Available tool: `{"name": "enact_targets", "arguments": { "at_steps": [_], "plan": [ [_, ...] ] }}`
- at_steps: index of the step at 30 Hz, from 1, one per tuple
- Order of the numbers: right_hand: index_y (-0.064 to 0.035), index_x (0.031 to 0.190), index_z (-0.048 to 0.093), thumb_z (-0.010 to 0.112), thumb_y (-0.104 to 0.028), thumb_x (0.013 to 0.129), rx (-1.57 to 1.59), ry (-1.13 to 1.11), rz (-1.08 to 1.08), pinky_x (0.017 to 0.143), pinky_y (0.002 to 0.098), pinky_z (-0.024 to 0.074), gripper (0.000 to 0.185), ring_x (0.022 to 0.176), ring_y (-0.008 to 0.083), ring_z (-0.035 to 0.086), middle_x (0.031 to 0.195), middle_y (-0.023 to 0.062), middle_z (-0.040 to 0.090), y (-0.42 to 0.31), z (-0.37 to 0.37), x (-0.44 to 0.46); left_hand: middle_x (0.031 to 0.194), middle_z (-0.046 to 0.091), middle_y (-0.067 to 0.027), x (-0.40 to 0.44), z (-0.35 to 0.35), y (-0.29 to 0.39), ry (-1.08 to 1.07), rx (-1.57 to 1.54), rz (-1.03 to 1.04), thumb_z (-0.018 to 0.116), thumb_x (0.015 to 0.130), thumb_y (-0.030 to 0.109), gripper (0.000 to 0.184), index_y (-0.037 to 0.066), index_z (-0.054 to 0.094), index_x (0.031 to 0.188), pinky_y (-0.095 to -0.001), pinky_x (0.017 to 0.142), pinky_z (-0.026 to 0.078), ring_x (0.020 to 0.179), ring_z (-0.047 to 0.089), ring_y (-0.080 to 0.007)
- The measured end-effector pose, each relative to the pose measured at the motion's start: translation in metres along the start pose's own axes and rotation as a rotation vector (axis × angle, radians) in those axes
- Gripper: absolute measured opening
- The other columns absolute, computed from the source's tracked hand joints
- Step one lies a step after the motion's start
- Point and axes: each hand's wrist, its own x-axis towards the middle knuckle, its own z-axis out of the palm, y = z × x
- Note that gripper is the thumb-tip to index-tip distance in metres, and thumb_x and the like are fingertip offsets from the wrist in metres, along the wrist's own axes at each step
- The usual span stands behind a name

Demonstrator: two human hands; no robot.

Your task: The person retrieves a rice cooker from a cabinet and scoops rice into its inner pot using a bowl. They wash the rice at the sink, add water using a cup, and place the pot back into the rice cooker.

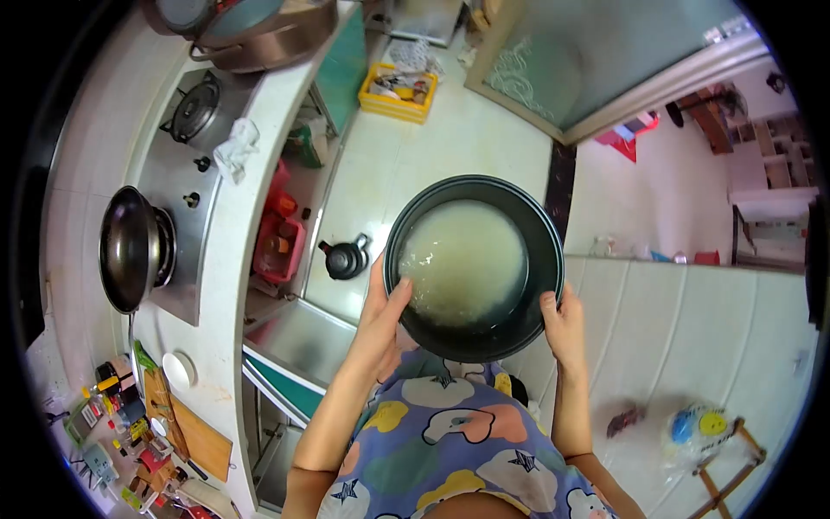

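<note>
A round dark pot is held up in front of my body, with cloudy whitish water inside and paler grains or sediment that I cannot make out clearly. My left hand grips the pot's left side, its thumb over the rim and the fingers mostly hidden beneath. On the right side, my right hand holds the rim between thumb and fingers. Below and left of the pot, a black kettle stands on the floor.
To the left runs a white counter with a gas stove, a wok, a white bowl and a cutting board. An open drawer juts out below. A yellow basket sits on the floor ahead, near a glass door.
</note>
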Motion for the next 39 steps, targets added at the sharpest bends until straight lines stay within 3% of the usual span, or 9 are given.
{"name": "enact_targets", "arguments": {
  "at_steps": [5, 7, 9, 12, 17, 27, 30, 35, 39],
  "plan": [
    [0.0003, 0.119, 0.051, 0.053, -0.039, 0.091, 0.092, 0.015, -0.207, 0.079, 0.0289, 0.0443, 0.048, 0.086, 0.0124, 0.055, 0.092, 0.0083, 0.063, -0.035, 0.039, 0.075, 0.138, 0.035, -0.0099, 0.037, -0.018, 0.056, 0.059, 0.071, 0.143, 0.054, 0.091, 0.024, 0.063, 0.006, 0.021, 0.142, -0.0327, 0.107, 0.019, 0.128, 0.029, -0.0180],
    [0.0008, 0.119, 0.051, 0.053, -0.040, 0.091, 0.070, -0.065, -0.143, 0.078, 0.0290, 0.0445, 0.049, 0.086, 0.0130, 0.054, 0.091, 0.0091, 0.063, -0.059, 0.044, 0.102, 0.138, 0.035, -0.0102, 0.051, -0.017, 0.080, 0.072, 0.066, 0.189, 0.053, 0.092, 0.026, 0.063, 0.006, 0.021, 0.142, -0.0331, 0.108, 0.018, 0.129, 0.029, -0.0184],
    [0.0017, 0.118, 0.051, 0.053, -0.040, 0.091, 0.030, -0.084, -0.266, 0.077, 0.0296, 0.0448, 0.050, 0.084, 0.0144, 0.054, 0.088, 0.0111, 0.062, -0.074, 0.051, 0.133, 0.137, 0.036, -0.0105, 0.065, -0.019, 0.097, 0.100, 0.085, 0.205, 0.053, 0.091, 0.028, 0.064, 0.006, 0.021, 0.142, -0.0333, 0.108, 0.018, 0.129, 0.029, -0.0187],
    [0.0020, 0.117, 0.052, 0.053, -0.039, 0.091, 0.014, -0.214, -0.243, 0.077, 0.0313, 0.0450, 0.049, 0.083, 0.0146, 0.054, 0.087, 0.0121, 0.062, -0.102, 0.057, 0.187, 0.138, 0.036, -0.0113, 0.092, -0.017, 0.121, 0.189, 0.099, 0.246, 0.054, 0.090, 0.034, 0.067, 0.005, 0.022, 0.142, -0.0341, 0.108, 0.019, 0.129, 0.029, -0.0202],
    [0.0020, 0.109, 0.054, 0.050, -0.046, 0.090, -0.052, -0.352, -0.377, 0.075, 0.0328, 0.0453, 0.052, 0.082, 0.0282, 0.059, 0.090, 0.0186, 0.062, -0.150, 0.065, 0.272, 0.140, 0.034, -0.0100, 0.134, -0.004, 0.151, 0.315, -0.004, 0.326, 0.054, 0.088, 0.041, 0.070, 0.005, 0.025, 0.141, -0.0341, 0.107, 0.023, 0.130, 0.030, -0.0203],
    [0.0032, 0.112, 0.054, 0.048, -0.053, 0.089, 0.026, -0.526, -0.663, 0.071, 0.0317, 0.0459, 0.061, 0.080, 0.0212, 0.059, 0.091, 0.0161, 0.062, -0.253, 0.093, 0.398, 0.142, 0.031, -0.0129, 0.190, 0.023, 0.224, 0.468, -0.100, 0.530, 0.047, 0.093, 0.031, 0.064, 0.003, 0.019, 0.142, -0.0332, 0.108, 0.024, 0.131, 0.029, -0.0208],
    [0.0032, 0.111, 0.054, 0.048, -0.052, 0.089, -0.014, -0.610, -0.622, 0.071, 0.0310, 0.0456, 0.060, 0.079, 0.0207, 0.058, 0.089, 0.0154, 0.063, -0.274, 0.109, 0.429, 0.140, 0.037, -0.0066, 0.210, 0.016, 0.244, 0.536, -0.034, 0.556, 0.048, 0.091, 0.041, 0.065, 0.005, 0.026, 0.142, -0.0345, 0.107, 0.023, 0.129, 0.032, -0.0189],
    [0.0036, 0.109, 0.054, 0.048, -0.049, 0.090, 0.007, -0.610, -0.674, 0.072, 0.0316, 0.0450, 0.056, 0.078, 0.0215, 0.058, 0.087, 0.0155, 0.062, -0.307, 0.151, 0.469, 0.137, 0.040, -0.0064, 0.244, -0.015, 0.282, 0.569, -0.024, 0.644, 0.046, 0.092, 0.046, 0.062, 0.009, 0.030, 0.139, -0.0351, 0.104, 0.030, 0.126, 0.037, -0.0186],
    [0.0039, 0.108, 0.054, 0.049, -0.044, 0.091, 0.042, -0.606, -0.757, 0.073, 0.0327, 0.0450, 0.051, 0.078, 0.0224, 0.058, 0.088, 0.0156, 0.062, -0.341, 0.187, 0.499, 0.135, 0.042, -0.0063, 0.273, -0.042, 0.319, 0.584, -0.030, 0.709, 0.045, 0.093, 0.041, 0.057, 0.007, 0.032, 0.138, -0.0330, 0.104, 0.031, 0.124, 0.040, -0.0168]
  ]
}}
